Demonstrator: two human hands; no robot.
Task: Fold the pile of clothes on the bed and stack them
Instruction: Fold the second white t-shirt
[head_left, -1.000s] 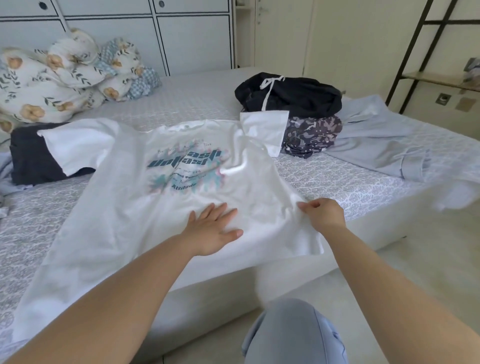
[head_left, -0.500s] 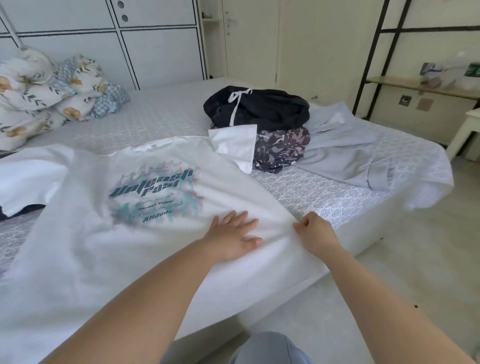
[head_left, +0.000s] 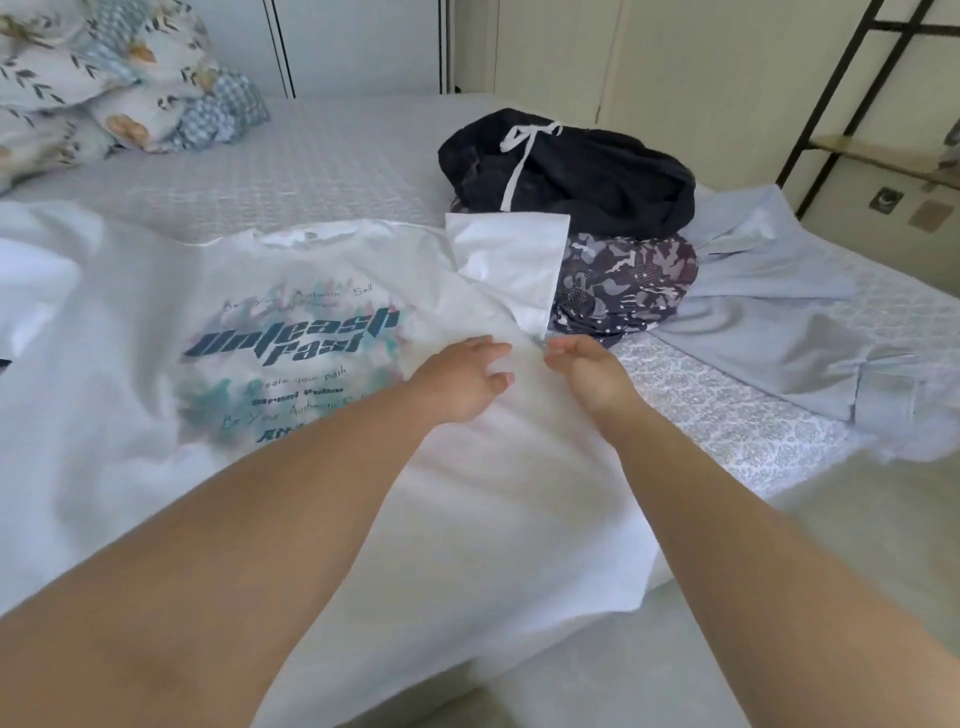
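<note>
A white T-shirt (head_left: 171, 431) with a teal and navy print lies spread face up on the bed, its hem hanging over the near edge. My left hand (head_left: 462, 376) rests on the shirt's right side below the sleeve, fingers loosely bent. My right hand (head_left: 584, 371) pinches the shirt's right edge just under the folded-over sleeve (head_left: 506, 265). Behind the sleeve sit a dark patterned garment (head_left: 623, 283) and a black garment with a white drawstring (head_left: 576, 166). A pale blue garment (head_left: 769, 306) lies spread to the right.
The bed (head_left: 332, 161) has a grey patterned cover. Floral pillows (head_left: 109, 78) are piled at the far left by white cabinet doors. A black metal shelf frame (head_left: 831, 104) stands at the right. The pale floor (head_left: 857, 545) runs along the bed's near right side.
Both hands have slid up the shirt's right side from near the hem to just below the sleeve. The view has moved closer to the bed.
</note>
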